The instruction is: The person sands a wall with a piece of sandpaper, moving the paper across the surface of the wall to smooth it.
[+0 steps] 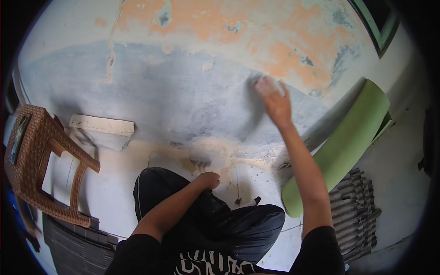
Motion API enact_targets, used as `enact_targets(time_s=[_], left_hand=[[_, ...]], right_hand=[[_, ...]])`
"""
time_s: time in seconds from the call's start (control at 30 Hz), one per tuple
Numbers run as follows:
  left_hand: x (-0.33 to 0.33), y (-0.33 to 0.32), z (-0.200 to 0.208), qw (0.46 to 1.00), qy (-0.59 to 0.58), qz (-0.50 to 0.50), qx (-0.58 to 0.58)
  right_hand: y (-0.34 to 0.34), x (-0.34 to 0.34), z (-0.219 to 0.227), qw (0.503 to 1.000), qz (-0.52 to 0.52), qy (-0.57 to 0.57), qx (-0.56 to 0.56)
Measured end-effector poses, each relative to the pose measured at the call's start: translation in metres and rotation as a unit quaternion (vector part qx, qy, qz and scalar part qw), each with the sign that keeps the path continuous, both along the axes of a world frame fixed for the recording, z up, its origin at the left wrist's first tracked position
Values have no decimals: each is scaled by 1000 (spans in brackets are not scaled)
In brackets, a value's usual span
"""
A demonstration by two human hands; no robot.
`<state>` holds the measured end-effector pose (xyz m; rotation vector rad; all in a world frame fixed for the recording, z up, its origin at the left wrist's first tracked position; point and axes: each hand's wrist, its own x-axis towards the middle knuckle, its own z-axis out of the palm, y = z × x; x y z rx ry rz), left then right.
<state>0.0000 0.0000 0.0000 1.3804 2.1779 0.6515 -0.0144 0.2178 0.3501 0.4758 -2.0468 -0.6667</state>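
My right hand (275, 101) reaches up to the wall (183, 87), at the upper edge of its worn blue-grey band. Its fingers are smeared by motion, and I cannot tell whether anything lies under them. Above the band the paint is patchy cream and peach (201, 20), with chips and bare spots. My left hand (209, 180) is closed in front of my folded legs, close above the floor; what it holds, if anything, is hidden. Pale dust (220, 153) lies along the foot of the wall and on the white floor tiles (114, 169).
On the left stands a brown woven-pattern plastic stool (34, 156), beside a cream block (101, 124) against the wall. A rolled green mat (339, 146) leans at the right, next to grey corrugated sheets (357, 215). Dark grey matting (78, 243) lies at the lower left.
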Motion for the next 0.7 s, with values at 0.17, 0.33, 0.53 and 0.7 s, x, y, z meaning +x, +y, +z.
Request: enact_targets(time_s=[0.17,0.33,0.53,0.7], left_hand=[[6,-2,0,997,-4,-30,-69],[8,4,4,997,5,-36,-62],[6,5,4,995,-4,-52,-81],[5,6,-4,994,-13,-44,-97]], right_hand=[[-2,-10,66,992,-25,121,-30],[9,-34,39,981,14,168,-100],[7,-24,-27,992,-10,93,-88],[15,-2,-62,997,-4,21,-71]])
